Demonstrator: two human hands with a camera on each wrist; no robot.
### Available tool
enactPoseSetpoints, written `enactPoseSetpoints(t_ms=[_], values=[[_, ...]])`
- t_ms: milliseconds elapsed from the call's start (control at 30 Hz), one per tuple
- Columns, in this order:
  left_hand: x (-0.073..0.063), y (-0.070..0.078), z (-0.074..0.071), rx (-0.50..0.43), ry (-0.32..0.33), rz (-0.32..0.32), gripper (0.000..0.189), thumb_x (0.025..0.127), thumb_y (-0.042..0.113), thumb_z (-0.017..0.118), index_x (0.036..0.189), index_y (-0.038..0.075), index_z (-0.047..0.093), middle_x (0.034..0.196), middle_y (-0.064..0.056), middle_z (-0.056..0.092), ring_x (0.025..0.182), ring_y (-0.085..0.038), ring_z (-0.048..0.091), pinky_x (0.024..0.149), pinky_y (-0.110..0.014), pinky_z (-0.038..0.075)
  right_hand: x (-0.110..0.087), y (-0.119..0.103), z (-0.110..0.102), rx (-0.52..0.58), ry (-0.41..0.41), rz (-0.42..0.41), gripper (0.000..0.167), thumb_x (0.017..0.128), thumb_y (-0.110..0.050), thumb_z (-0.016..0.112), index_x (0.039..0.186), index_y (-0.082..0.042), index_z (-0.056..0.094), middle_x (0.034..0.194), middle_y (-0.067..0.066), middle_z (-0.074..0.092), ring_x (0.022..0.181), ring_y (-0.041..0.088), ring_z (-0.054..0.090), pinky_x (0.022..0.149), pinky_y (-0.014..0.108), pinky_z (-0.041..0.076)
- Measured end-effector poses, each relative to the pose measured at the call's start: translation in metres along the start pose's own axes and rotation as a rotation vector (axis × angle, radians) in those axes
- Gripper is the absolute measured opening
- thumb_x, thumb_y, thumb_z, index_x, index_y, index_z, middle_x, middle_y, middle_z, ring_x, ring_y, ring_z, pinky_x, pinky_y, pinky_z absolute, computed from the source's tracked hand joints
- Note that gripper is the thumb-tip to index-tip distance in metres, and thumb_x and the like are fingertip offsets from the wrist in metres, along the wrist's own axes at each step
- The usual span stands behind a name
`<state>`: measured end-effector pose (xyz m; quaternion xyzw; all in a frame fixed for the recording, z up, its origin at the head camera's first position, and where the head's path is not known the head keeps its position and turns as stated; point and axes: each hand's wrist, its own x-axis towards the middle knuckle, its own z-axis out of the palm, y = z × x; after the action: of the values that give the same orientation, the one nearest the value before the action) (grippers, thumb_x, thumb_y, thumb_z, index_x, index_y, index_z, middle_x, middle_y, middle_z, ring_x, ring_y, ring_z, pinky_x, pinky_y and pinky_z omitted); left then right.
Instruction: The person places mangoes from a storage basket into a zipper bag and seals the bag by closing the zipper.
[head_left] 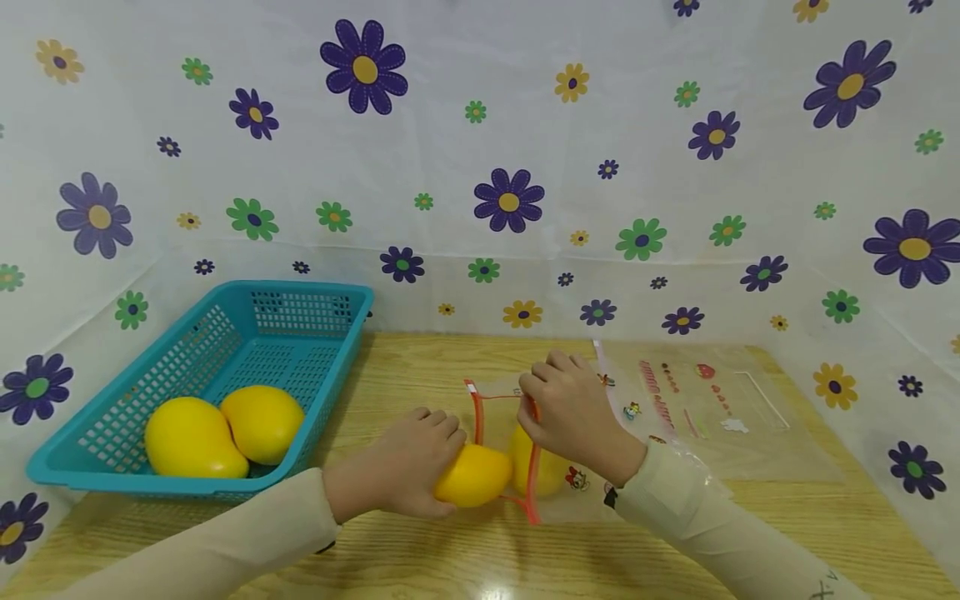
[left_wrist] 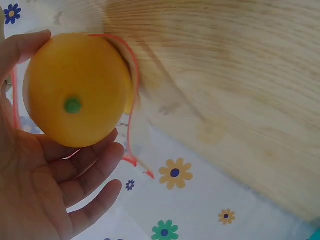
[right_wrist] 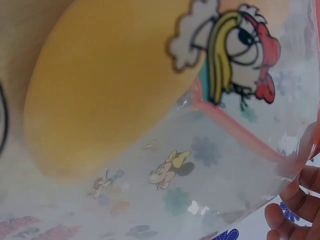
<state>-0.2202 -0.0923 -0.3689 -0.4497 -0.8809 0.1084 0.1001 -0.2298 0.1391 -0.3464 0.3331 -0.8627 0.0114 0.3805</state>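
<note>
My left hand (head_left: 408, 467) grips a yellow mango (head_left: 474, 477) at the mouth of a clear zip bag (head_left: 592, 507) with a red edge. In the left wrist view, thumb and fingers curve round that mango (left_wrist: 75, 85), whose green stem spot shows. My right hand (head_left: 576, 417) pinches the bag's rim and holds the mouth apart. Inside the bag lies another mango (head_left: 551, 473), partly hidden by the right hand. The right wrist view shows this mango (right_wrist: 100, 95) through the cartoon-printed plastic, with the fingers (right_wrist: 295, 200) at the rim.
On the left stands a blue-green plastic basket (head_left: 341, 367) with two mangoes (head_left: 191, 442) in its near end. A second clear printed bag (head_left: 720, 450) lies flat on the wooden table at the right. A flowered sheet (head_left: 450, 167) hangs behind and along the sides.
</note>
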Motion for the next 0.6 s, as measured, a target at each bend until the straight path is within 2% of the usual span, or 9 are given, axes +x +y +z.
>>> enactPoseSetpoints(t_ms=[133, 300, 600], values=[[0.002, -0.001, 0.007, -0.007, 0.023, -0.014, 0.063, 0.066, 0.063, 0.063, 0.101, 0.011, 0.060, 0.092, 0.000, 0.060, 0.081, -0.016, 0.053, 0.075, -0.033, 0.045, 0.000, 0.000, 0.002, 0.011, 0.031, -0.017, 0.009, 0.072, -0.016, 0.065, 0.067, -0.012, 0.059, 0.063, -0.001, 0.056, 0.063, 0.017, 0.044, 0.058, 0.028, 0.033], [0.006, -0.002, 0.013, 0.002, 0.060, -0.033, 0.062, 0.066, 0.063, 0.064, 0.099, 0.011, 0.059, 0.090, 0.000, 0.059, 0.078, -0.016, 0.050, 0.073, -0.032, 0.045, 0.001, -0.001, 0.002, 0.018, 0.025, -0.013, 0.008, 0.072, -0.016, 0.065, 0.067, -0.012, 0.060, 0.063, -0.001, 0.056, 0.063, 0.017, 0.043, 0.058, 0.028, 0.033], [0.015, -0.001, 0.016, 0.002, 0.094, 0.005, 0.061, 0.069, 0.059, 0.065, 0.105, 0.011, 0.058, 0.096, 0.000, 0.059, 0.085, -0.017, 0.052, 0.078, -0.033, 0.046, 0.001, -0.002, 0.000, -0.002, -0.027, 0.012, 0.009, 0.074, -0.018, 0.066, 0.069, -0.012, 0.062, 0.066, -0.001, 0.059, 0.065, 0.017, 0.045, 0.061, 0.028, 0.036]])
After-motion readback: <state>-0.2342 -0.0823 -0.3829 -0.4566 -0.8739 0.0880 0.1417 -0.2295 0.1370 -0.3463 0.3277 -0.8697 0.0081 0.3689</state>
